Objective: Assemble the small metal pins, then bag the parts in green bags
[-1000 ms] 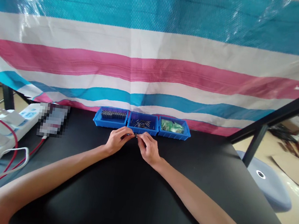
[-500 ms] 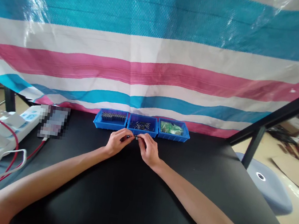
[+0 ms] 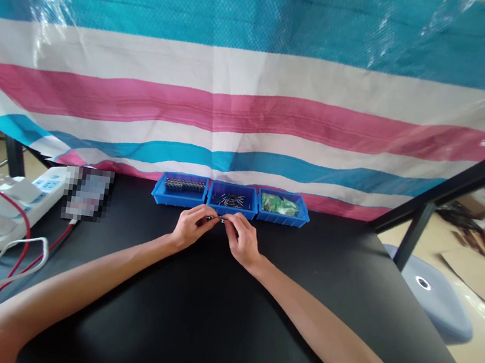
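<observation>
Where both hands met at centre frame, left hand point(image 3: 189, 229) and right hand point(image 3: 240, 239) fingertips pinched shut on a small metal part point(image 3: 218, 220), its long axis running left-right, just below the middle blue bin point(image 3: 230, 208), above the black table point(image 3: 206, 319).

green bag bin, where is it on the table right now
In the head view the blue bin with the green bags is rightmost of three bins at the table's far edge, beside the middle bin of small metal parts, just beyond the right hand.
</observation>
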### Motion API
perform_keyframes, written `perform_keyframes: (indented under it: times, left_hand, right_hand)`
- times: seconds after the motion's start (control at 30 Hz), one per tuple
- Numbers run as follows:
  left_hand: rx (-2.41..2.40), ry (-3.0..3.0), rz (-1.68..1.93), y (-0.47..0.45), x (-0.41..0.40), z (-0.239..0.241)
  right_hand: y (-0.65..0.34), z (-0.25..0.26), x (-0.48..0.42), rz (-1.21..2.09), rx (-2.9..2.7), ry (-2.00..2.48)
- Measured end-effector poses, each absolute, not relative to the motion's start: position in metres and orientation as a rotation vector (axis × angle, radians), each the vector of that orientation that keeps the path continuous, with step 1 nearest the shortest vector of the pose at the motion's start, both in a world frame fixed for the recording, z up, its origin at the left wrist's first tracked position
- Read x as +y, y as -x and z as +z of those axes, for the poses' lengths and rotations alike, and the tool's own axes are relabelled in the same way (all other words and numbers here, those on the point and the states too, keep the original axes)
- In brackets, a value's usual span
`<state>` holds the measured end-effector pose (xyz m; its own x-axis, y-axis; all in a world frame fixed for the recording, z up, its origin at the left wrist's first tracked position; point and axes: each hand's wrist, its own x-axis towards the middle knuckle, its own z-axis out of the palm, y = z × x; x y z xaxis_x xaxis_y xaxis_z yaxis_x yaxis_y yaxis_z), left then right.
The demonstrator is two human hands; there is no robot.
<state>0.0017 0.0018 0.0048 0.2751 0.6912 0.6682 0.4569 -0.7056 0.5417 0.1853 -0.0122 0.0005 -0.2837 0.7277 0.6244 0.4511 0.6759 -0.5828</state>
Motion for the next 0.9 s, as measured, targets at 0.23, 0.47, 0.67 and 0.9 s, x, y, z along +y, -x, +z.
perform_keyframes:
  times: [0.23,0.47,0.67,0.9]
  left_hand:
    - [1.045,-2.302,1.403,-0.0020,0.0021,0.0057]
    - [1.034,-2.316,1.401,-0.0015,0.0024,0.0037]
    - [1.044,-2.351,1.413,-0.0019,0.0008,0.0056]
    - [1.027,-2.362,1.421,-0.0015,0.0016,0.0038]
  right_hand:
    - [-0.1856,0.0014,-0.0127,0.374,-1.931,0.929]
    - [-0.1858,-0.0006,-0.0114,0.356,-1.937,0.909]
    - [-0.1860,0.0007,-0.0122,0.353,-1.950,0.921]
    - [-0.1871,0.0013,-0.0122,0.332,-1.980,0.918]
